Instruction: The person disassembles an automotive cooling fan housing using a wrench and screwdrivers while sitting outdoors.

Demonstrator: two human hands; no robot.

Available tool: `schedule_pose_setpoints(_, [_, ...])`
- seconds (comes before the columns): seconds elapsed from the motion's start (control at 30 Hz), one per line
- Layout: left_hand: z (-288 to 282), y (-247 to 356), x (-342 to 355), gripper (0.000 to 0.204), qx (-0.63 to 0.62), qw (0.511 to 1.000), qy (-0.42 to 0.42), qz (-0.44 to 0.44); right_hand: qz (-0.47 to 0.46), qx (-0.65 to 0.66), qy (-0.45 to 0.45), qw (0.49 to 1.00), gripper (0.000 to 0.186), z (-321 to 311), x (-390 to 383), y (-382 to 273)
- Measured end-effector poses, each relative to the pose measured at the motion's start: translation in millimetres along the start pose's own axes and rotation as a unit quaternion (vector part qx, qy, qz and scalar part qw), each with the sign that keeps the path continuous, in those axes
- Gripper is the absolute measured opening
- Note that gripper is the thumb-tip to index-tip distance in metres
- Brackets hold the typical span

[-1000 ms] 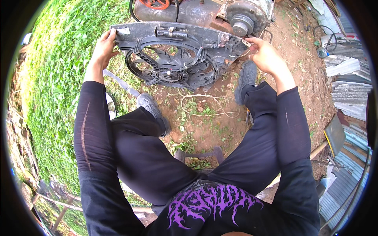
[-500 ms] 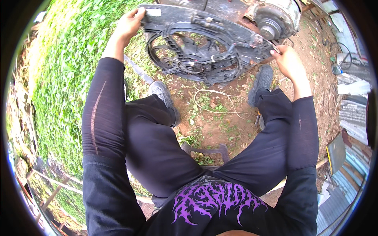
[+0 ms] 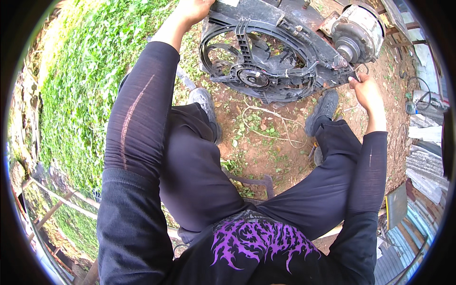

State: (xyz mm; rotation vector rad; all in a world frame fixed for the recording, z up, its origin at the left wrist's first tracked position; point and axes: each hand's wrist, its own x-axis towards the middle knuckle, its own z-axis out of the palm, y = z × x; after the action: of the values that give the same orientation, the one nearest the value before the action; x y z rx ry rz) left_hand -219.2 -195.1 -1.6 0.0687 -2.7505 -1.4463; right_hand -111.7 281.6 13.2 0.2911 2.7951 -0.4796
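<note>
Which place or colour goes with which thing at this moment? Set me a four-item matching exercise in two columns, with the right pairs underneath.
Things
1. left hand
2. right hand
3. fan frame
4. shirt print

Places and colours
A. wholly in view, at the fan frame's right end
B. purple, low in the picture
C. at the fan frame's upper left corner, partly cut off by the picture's edge
D. black, reaching from one hand to the other

Right pairs: 1-C, 2-A, 3-D, 4-B
</note>
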Motion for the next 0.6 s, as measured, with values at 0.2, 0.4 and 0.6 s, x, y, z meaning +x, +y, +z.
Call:
schedule_pose_setpoints(0.2, [-1.0,3.4,-0.4,0.043,0.019,0.999,-0.003,-0.025,-0.006,-0.031,0.009,0.999,0.037,-1.0,-2.3,-3.7])
schedule_pose_setpoints(0.4, [3.6,-1.0,3.3,0.048,0.039,0.999,0.013,0.003,-0.016,-0.02,0.019,0.999,0.035,1.5,-0.9,3.9])
schedule_pose_setpoints(0.6, [-5.6,-36.6,19.3,0.055,0.134,0.988,-0.042,0.063,-0.016,0.005,-0.004,1.0,0.033,-0.8,-0.4,0.5])
